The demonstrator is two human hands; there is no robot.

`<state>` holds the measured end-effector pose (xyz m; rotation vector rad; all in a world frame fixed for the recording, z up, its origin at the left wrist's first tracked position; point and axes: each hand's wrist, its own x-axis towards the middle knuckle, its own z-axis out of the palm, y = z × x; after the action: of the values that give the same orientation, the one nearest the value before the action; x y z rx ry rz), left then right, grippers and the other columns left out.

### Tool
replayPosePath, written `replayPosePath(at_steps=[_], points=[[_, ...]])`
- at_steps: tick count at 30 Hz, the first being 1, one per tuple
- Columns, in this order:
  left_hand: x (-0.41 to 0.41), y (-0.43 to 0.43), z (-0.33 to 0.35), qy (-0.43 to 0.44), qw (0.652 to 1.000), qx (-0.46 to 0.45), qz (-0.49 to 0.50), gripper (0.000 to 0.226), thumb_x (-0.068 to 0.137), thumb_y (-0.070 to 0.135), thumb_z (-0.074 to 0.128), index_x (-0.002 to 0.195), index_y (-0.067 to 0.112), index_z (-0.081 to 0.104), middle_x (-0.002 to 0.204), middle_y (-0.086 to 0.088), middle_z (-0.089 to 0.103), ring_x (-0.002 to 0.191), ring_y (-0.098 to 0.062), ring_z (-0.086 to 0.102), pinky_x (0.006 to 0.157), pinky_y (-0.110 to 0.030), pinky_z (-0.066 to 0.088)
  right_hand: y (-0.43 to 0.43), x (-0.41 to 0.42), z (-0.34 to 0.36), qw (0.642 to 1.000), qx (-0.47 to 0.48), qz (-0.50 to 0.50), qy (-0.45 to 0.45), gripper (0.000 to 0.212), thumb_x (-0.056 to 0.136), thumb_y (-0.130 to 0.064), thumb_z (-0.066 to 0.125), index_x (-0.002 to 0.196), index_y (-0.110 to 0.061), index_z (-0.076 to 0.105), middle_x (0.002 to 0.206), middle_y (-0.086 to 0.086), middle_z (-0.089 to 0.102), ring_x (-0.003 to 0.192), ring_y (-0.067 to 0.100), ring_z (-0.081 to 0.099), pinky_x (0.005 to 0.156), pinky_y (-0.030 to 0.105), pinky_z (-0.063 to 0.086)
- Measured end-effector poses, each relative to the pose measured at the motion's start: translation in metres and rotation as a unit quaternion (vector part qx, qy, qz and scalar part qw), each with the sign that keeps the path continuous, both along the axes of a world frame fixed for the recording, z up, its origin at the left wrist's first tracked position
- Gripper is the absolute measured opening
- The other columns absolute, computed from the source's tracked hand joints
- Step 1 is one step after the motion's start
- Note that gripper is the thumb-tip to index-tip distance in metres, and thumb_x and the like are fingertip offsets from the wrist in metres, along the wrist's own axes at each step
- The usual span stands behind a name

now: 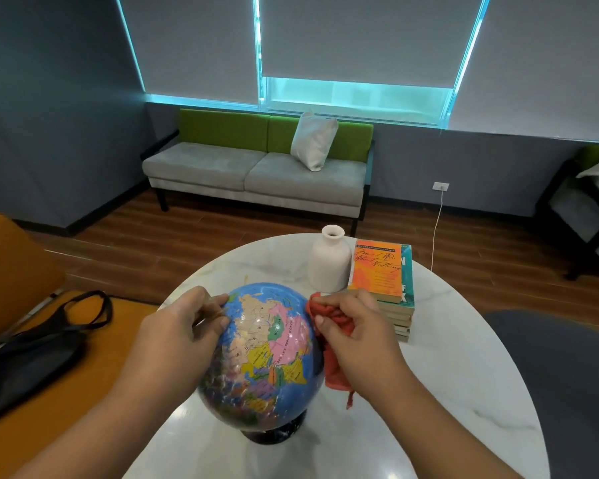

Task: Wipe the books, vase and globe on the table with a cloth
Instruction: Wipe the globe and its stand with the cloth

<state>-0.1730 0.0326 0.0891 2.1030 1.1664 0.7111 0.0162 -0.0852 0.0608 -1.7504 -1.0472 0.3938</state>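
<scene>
Orange cloth (336, 369) gripped in right hand (360, 330), part hidden behind one globe (267, 350) at 3 o'clock, left hand (180, 333) gripping globe at 9 o'clock, one vase (329, 264), books (377, 271) stacked, count unclear

The left hand (177, 337) and the right hand (357, 326) are bare, and both forearms (118, 420) are uncovered as far as they show.

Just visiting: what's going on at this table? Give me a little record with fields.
activity: wiping the globe
left hand: holds the globe's left side
right hand: grips a red cloth against the globe's right side
vase: white, upright, behind the globe
books: stacked, just right of the vase
table: round, white
</scene>
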Motion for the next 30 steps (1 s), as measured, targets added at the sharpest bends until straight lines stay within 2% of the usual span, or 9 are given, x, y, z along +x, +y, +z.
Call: replayPosePath(at_steps=[4, 8, 13, 18, 23, 28, 30], points=[[-0.001, 0.0, 0.0, 0.0, 1.0, 0.006, 0.002, 0.019, 0.088, 0.015, 0.066, 0.075, 0.023, 0.055, 0.102, 0.024, 0.062, 0.1, -0.007, 0.059, 0.078, -0.036, 0.058, 0.002, -0.01, 0.007, 0.996, -0.008, 0.06, -0.059, 0.025, 0.089, -0.021, 0.066, 0.103, -0.042, 0.068, 0.105, -0.026, 0.049, 0.106, -0.008, 0.046, 0.088, 0.004, 0.039], [-0.002, 0.0, -0.001, 0.002, 1.0, 0.016, 0.001, 0.02, 0.088, 0.016, 0.067, 0.074, 0.024, 0.054, 0.102, 0.024, 0.062, 0.1, -0.006, 0.059, 0.08, -0.036, 0.057, 0.008, 0.004, 0.011, 0.998, -0.032, 0.034, -0.046, 0.03, 0.088, -0.016, 0.067, 0.092, -0.045, 0.066, 0.101, -0.024, 0.051, 0.1, -0.01, 0.049, 0.085, 0.004, 0.039], [-0.003, 0.0, -0.002, 0.007, 1.0, 0.018, 0.0, 0.02, 0.088, 0.016, 0.066, 0.075, 0.026, 0.053, 0.103, 0.026, 0.062, 0.099, -0.007, 0.06, 0.078, -0.039, 0.058, 0.007, -0.003, 0.012, 0.994, -0.014, 0.069, -0.081, 0.027, 0.088, -0.018, 0.068, 0.105, -0.038, 0.071, 0.104, -0.024, 0.05, 0.106, -0.007, 0.047, 0.089, 0.004, 0.038], [-0.001, -0.001, -0.001, 0.008, 1.0, 0.022, 0.001, 0.02, 0.088, 0.016, 0.065, 0.076, 0.025, 0.053, 0.104, 0.024, 0.061, 0.097, -0.006, 0.058, 0.077, -0.037, 0.058, 0.011, 0.011, 0.017, 0.993, -0.065, 0.042, -0.087, 0.023, 0.088, -0.016, 0.068, 0.103, -0.032, 0.072, 0.1, -0.02, 0.051, 0.099, -0.003, 0.051, 0.086, 0.01, 0.041], [-0.001, -0.002, -0.002, 0.005, 1.0, 0.024, 0.0, 0.02, 0.089, 0.016, 0.065, 0.076, 0.025, 0.053, 0.106, 0.025, 0.06, 0.096, -0.002, 0.056, 0.075, -0.033, 0.058, 0.007, -0.005, 0.017, 0.986, -0.025, 0.09, -0.138, 0.025, 0.087, -0.019, 0.068, 0.105, -0.036, 0.071, 0.103, -0.024, 0.049, 0.107, -0.008, 0.043, 0.089, 0.0, 0.033], [-0.001, -0.002, -0.002, 0.001, 1.0, 0.018, 0.0, 0.021, 0.089, 0.016, 0.065, 0.075, 0.025, 0.052, 0.103, 0.026, 0.061, 0.096, -0.004, 0.058, 0.073, -0.034, 0.058, 0.006, 0.009, 0.012, 0.989, -0.045, 0.05, -0.134, 0.023, 0.085, -0.015, 0.07, 0.099, -0.033, 0.073, 0.097, -0.021, 0.05, 0.102, -0.001, 0.05, 0.091, 0.015, 0.045], [-0.001, -0.002, -0.003, 0.005, 1.0, 0.022, -0.002, 0.021, 0.089, 0.016, 0.065, 0.075, 0.025, 0.053, 0.103, 0.026, 0.061, 0.097, -0.004, 0.057, 0.071, -0.033, 0.058, 0.001, 0.004, 0.011, 0.989, -0.028, 0.056, -0.135, 0.024, 0.085, -0.018, 0.071, 0.103, -0.034, 0.072, 0.101, -0.024, 0.049, 0.106, -0.001, 0.048, 0.091, 0.011, 0.041]])
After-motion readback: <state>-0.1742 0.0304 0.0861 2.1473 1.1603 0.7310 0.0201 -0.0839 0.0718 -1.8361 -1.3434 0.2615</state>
